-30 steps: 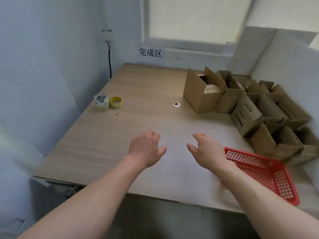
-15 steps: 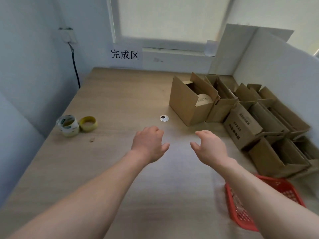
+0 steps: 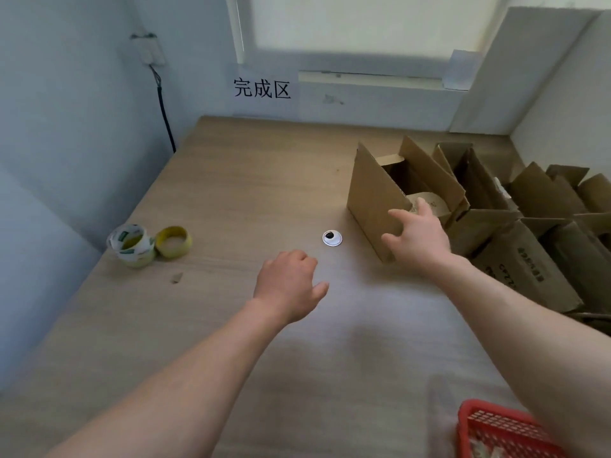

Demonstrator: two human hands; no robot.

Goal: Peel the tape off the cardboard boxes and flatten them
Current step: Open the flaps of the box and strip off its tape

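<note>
Right hand (image 3: pixel 420 241) at the nearest open cardboard box (image 3: pixel 372 193), mid-bench, fingers (image 3: pixel 401 215) spread wide across its front wall, clasping nothing; contact hard to call. Left hand (image 3: pixel 287 289) low over the bench (image 3: pixel 231 193), loosely curled, empty. More boxes (image 3: pixel 529 259) heaped right.

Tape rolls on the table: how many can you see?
2. A white-and-green printed roll stands near the left edge of the table. A yellow roll lies right beside it, on its right. Others may be hidden out of view.
</note>
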